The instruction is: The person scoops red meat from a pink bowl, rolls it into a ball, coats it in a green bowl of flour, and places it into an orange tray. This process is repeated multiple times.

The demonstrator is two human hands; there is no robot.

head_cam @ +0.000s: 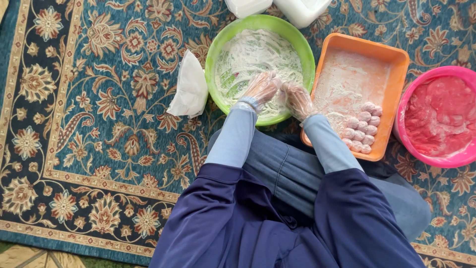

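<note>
I see a big carpet (99, 149) that covers almost all of the floor. It is deep blue-green, with red, cream and tan flowers and curly leaves all over it. A dark blue band with bigger flowers runs along its left side and across the bottom, and thin cream lines sit on each side of that band. At the bottom left corner a small bit of pale tan floor (20, 255) peeks out past the carpet's edge. The light is soft and even, like daylight, and I see no hard shadows anywhere.
</note>
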